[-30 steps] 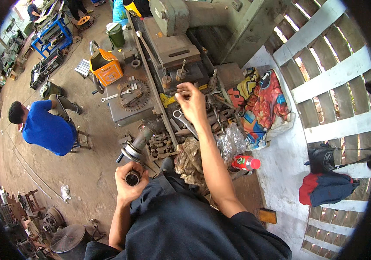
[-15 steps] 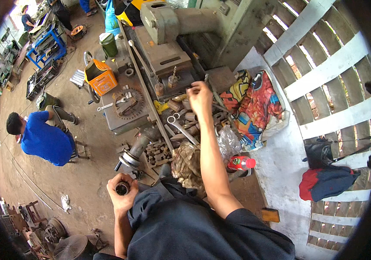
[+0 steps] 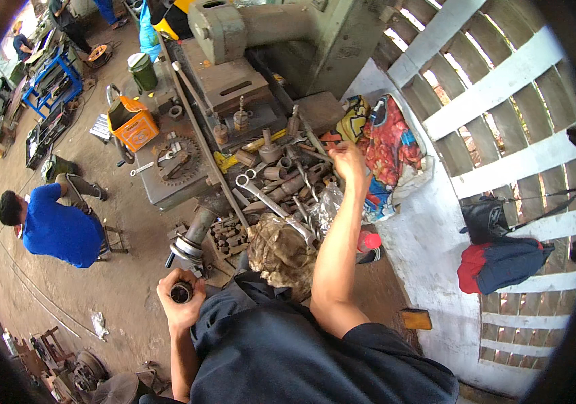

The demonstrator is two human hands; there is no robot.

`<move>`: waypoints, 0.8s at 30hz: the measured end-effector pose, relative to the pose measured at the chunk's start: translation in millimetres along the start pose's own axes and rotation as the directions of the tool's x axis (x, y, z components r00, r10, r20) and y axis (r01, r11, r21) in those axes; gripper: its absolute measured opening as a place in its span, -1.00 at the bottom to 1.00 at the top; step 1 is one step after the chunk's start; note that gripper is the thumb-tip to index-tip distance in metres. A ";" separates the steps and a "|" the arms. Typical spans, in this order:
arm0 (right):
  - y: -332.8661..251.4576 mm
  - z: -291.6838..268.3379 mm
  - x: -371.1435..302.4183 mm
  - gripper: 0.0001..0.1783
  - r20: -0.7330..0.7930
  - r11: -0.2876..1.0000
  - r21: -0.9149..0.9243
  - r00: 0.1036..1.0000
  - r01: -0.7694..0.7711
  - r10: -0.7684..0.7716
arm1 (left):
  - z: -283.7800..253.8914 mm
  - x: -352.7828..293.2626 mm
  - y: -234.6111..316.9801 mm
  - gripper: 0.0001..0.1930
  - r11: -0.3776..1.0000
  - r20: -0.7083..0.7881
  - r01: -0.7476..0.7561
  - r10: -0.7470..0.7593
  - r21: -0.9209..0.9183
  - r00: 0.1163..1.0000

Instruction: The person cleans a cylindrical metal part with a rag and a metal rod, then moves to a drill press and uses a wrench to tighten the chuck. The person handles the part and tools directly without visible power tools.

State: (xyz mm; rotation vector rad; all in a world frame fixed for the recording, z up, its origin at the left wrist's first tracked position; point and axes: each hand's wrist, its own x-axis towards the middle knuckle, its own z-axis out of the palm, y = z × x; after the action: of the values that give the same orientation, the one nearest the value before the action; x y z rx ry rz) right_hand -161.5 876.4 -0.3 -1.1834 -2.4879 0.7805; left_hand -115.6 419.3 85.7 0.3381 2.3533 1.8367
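With our left hand (image 3: 183,311) wrapped round a dark, hollow-looking cylinder (image 3: 181,291) at lower left, we seem mid-reach with our right hand (image 3: 350,163), its grip unreadable, near metal parts (image 3: 293,186), next needing finger clearance.

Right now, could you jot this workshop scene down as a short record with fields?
Left hand: closed around a round piece with a dark end
Right hand: near the patterned cloth; grip unclear
Wrench: lying among loose metal parts
Gear wheel: near the orange container
Bystander: seated, in a blue shirt
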 end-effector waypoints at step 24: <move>-113.2 -108.1 -115.6 -0.72 -0.226 0.539 0.722 0.884 0.434 -0.410 | 9.4 25.2 16.4 -0.86 0.993 0.049 -0.030 0.025 0.116 0.998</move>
State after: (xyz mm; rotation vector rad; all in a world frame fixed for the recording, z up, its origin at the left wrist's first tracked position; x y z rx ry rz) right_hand -110.6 765.5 151.4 -0.2523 -1.8960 1.4247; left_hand -136.1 438.5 100.0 0.4251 2.4409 1.6863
